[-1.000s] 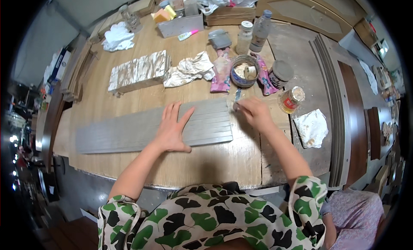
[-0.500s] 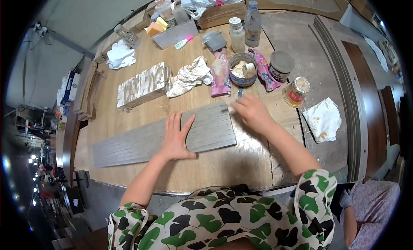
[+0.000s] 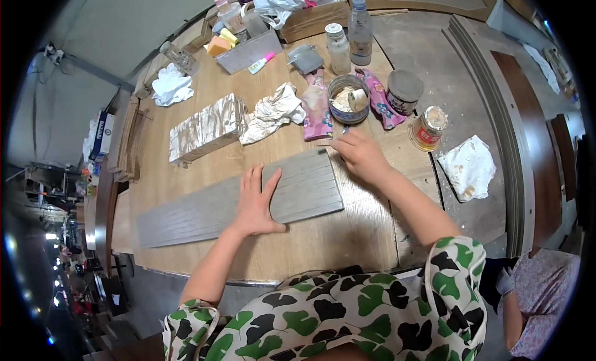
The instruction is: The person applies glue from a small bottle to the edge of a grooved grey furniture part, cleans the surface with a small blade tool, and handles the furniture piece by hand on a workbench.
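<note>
A long grey board with lengthwise grooves lies at a slant across the wooden table. My left hand rests on it with fingers spread, thumb reaching over the near edge. Beside the board's far right corner, my right hand has its fingers pinched together. A small thin piece sticks out from the fingertips over the board's edge; I cannot make out what it is. Just beyond that hand stands an open can holding pale paste and a whitish object. A pink flowered cloth lies left of the can.
Farther left are a crumpled stained cloth and a smeared block. On the right stand a lidded dark jar, a paste-topped tin and a folded white cloth. Bottles line the back. Another person is at lower right.
My right hand has shifted slightly up and away from the board's corner, fingers still pinched. My left hand stays spread on the board. The whole view has tilted a little.
</note>
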Tool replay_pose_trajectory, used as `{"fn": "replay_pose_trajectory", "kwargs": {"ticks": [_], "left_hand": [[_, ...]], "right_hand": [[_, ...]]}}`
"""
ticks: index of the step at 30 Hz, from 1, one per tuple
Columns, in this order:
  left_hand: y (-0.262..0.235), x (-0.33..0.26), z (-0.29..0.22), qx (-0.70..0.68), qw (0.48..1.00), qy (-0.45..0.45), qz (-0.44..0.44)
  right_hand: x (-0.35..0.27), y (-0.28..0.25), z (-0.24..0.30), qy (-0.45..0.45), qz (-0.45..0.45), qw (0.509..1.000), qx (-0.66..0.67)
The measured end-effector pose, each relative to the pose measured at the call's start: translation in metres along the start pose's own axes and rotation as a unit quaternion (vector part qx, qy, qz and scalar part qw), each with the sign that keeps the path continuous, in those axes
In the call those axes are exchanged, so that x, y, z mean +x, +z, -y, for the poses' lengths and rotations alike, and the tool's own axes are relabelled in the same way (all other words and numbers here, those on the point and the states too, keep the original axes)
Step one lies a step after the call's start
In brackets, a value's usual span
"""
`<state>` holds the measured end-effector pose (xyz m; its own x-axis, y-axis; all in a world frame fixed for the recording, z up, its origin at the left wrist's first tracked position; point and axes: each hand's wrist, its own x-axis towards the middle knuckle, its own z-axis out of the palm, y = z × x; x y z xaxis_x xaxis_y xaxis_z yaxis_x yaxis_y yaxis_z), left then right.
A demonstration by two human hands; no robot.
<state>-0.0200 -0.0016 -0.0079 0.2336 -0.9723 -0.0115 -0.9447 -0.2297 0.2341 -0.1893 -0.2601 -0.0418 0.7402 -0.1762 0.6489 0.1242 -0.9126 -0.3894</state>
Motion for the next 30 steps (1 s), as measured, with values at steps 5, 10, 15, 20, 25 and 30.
{"fn": "replay_pose_trajectory", "kwargs": {"ticks": [5,10,15,20,25,30], "left_hand": [[0.0,-0.001,-0.001,0.017,1.0,-0.008,0.01],[0.003,-0.005,0.002,0.0,1.0,-0.008,0.0],[-0.001,-0.001,-0.002,0.01,1.0,-0.007,0.011],[0.005,-0.003,0.0,-0.003,1.0,-0.008,0.004],[0.01,-0.007,0.004,-0.008,1.0,-0.004,-0.004],[0.002,-0.001,0.001,0.02,1.0,-0.004,0.013]], "right_hand": [[-0.009,0.002,0.002,-0.085,0.11,0.985,-0.102],[-0.03,-0.024,0.014,-0.031,0.119,0.988,0.093],[-0.011,0.022,-0.016,0.05,-0.029,0.989,0.137],[-0.089,-0.002,0.045,0.1,0.162,0.981,0.05],[-0.117,-0.02,0.082,0.162,0.177,0.97,0.046],[-0.042,0.005,0.017,0.053,-0.047,0.997,0.034]]}}
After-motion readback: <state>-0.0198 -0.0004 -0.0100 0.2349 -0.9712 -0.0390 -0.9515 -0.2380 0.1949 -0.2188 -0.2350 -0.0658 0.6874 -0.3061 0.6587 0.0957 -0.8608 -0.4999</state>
